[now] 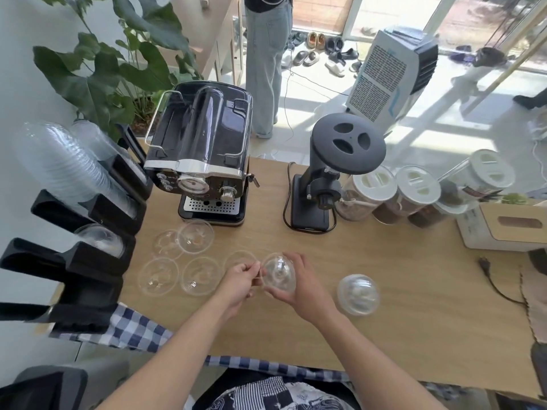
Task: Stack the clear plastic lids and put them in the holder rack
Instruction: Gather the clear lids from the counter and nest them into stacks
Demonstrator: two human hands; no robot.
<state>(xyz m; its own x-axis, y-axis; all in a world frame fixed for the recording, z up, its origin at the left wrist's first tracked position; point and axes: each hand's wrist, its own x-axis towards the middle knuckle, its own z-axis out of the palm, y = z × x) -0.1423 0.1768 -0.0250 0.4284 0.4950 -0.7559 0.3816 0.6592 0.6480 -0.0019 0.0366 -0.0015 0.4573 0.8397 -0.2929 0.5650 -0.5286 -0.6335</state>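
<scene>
The wooden table fills the middle of the view. At 9 o'clock stands the black holder rack, its upper slots loaded with a stack of clear cups; one lower slot holds a clear domed lid. At 11 o'clock on the table sits the black espresso machine, and at 1 o'clock the black coffee grinder, with white-capped jars just beside it toward 2 o'clock. A tissue box lies at 3 o'clock.

Loose clear lids lie on the table between the rack and the hands: two overlapping lids in front of the espresso machine, two more nearer the table edge, and one flat lid partly behind the left hand. A separate domed lid rests on the table at 3 o'clock of the hands, apart from them.

The right hand cups the held lid from below and behind, fingers curled against its dome. The left hand pinches the rim of the same lid between thumb and fingertips. The held lid is tilted and clear of the table surface, at the centre of the view.
</scene>
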